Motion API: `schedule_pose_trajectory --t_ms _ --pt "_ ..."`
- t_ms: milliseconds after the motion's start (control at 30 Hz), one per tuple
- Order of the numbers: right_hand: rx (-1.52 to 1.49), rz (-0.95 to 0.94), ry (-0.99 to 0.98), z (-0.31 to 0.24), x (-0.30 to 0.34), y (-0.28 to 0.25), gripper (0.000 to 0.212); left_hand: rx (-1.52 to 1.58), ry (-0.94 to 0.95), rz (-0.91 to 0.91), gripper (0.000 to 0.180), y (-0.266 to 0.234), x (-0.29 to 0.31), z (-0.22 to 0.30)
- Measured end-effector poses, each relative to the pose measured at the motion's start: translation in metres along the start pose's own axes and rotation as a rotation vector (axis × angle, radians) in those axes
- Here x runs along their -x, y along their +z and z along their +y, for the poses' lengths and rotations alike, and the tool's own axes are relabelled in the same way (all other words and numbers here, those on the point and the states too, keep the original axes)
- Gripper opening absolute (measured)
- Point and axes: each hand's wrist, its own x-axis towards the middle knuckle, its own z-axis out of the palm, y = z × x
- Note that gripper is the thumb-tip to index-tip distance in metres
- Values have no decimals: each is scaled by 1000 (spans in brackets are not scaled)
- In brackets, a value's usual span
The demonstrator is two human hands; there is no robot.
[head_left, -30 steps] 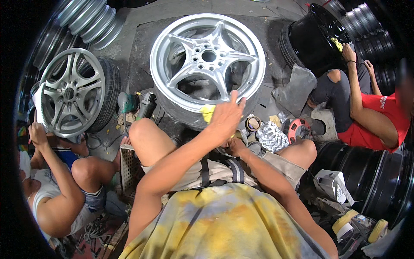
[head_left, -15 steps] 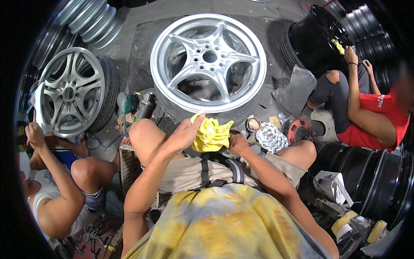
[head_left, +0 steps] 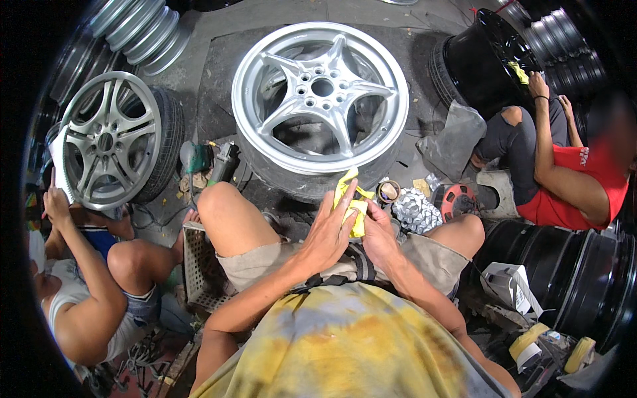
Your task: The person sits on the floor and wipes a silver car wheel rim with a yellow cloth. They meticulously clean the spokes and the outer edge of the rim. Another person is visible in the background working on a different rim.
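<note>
Grey floor [head_left: 361,13] and a dark mat [head_left: 219,99] fill the upper middle of the frame, round the work. At centre, just below the wheel, a bunched yellow cloth [head_left: 358,215] lies between the person's hands: the left hand [head_left: 328,232] grasps it with fingers nearly straight, and the right hand [head_left: 379,237] grips its other side. Just above, the silver wheel [head_left: 338,123] lies face up on a dark round support [head_left: 292,182], apart from the cloth. Its spokes and lip look evenly bright, so the upper face seems well advanced; whether any patch is left, or how the underside stands, I cannot tell. Lower right of the wheel sit a small open tin [head_left: 388,192] and crumpled silver foil [head_left: 417,211]. Farther out, a co-worker at the left edge sits by a duller silver wheel [head_left: 76,149], while one at upper right has another yellow cloth [head_left: 517,71] against a black barrel [head_left: 464,63].
</note>
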Motion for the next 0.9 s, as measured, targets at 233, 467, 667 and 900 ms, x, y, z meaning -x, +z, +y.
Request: schedule_pose_trajectory --t_ms 233,467,667,900 --pt "196 -245 27 2 0 -10 24 -51 132 243 15 0 -7 -11" --pt "445 -390 0 -7 1 -19 20 -93 -87 62 32 -15 -6 -2" --pt "536 -348 11 -14 8 -5 17 24 -243 -6 50 -35 -14 -15" --pt "296 -261 -19 -10 -1 2 20 -128 168 300 28 -9 -15 -14"
